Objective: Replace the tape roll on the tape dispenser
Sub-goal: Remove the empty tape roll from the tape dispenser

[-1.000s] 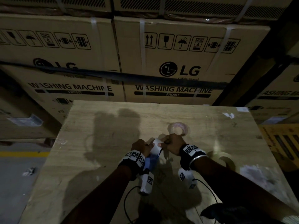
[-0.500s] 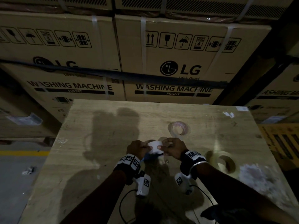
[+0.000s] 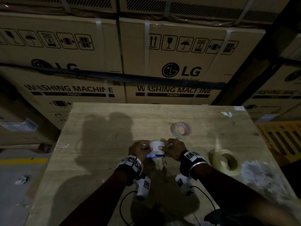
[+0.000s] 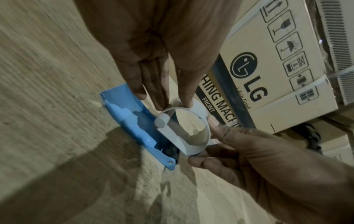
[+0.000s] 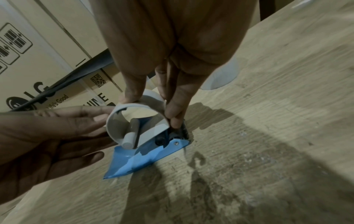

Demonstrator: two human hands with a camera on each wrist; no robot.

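Both hands, left [image 3: 139, 149] and right [image 3: 174, 149], pinched the bare dispenser [image 5: 145, 154] hub [image 4: 186, 130]; old roll apparently off. Next: fetch new roll [image 3: 225, 161], seat it.

stacked washing machine cartons [image 3: 187, 62] behind table [image 3: 101, 144].

Both forearms are bare. Each wrist wears a black band [image 3: 130, 162] set with white blocks bearing black square-pattern markers. A white camera unit [image 3: 144, 185] hangs under each wrist, also marked, trailing a thin black cable [image 3: 121, 204]. The right wrist [image 3: 191, 160] also carries a silver bangle [image 3: 197, 164].
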